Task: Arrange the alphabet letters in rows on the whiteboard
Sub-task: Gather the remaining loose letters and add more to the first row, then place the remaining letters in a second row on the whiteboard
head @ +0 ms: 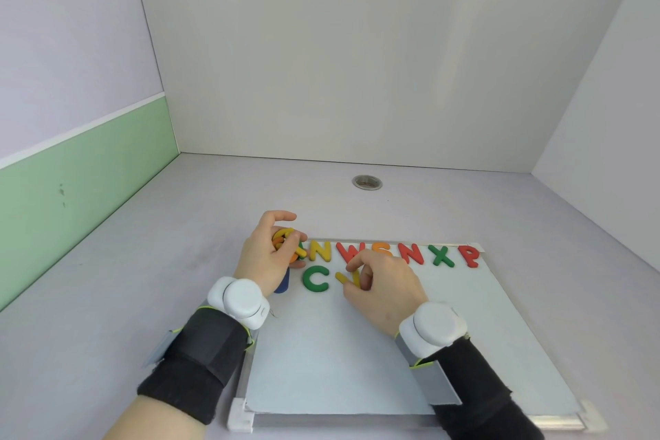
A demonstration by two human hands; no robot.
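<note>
Whiteboard (339, 368), left hand (266, 255) clutching loose letters (285, 239), right hand (387, 284) pinching yellow letter (344, 277) beside green C (315, 279), partly hiding red S (380, 247)

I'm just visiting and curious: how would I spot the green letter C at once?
On the whiteboard lying flat, coloured letters line the far edge. Below that row's left end lies the green C, the second row's only green letter, between a blue piece and a yellow letter the right hand pinches.
</note>
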